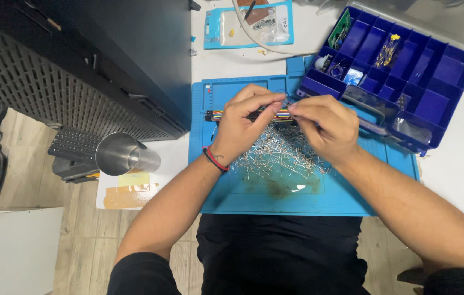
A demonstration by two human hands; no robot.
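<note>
Over a blue work mat (253,196), my left hand (244,123) and my right hand (324,124) meet fingertip to fingertip. Both pinch a strip of multicoloured jumper wires with black end connectors (214,115). The strip runs left to right and sticks out past my left hand. Just beneath the hands lies a loose heap of thin silvery wire pieces (281,158) spread on the mat. A red and black band circles my left wrist.
A dark blue compartment box (453,68) with small parts stands open at the back right, touching the mat. A steel cup (120,154) lies near the table's left edge. A black computer case (106,60) fills the left. A clear packet (248,24) lies at the back.
</note>
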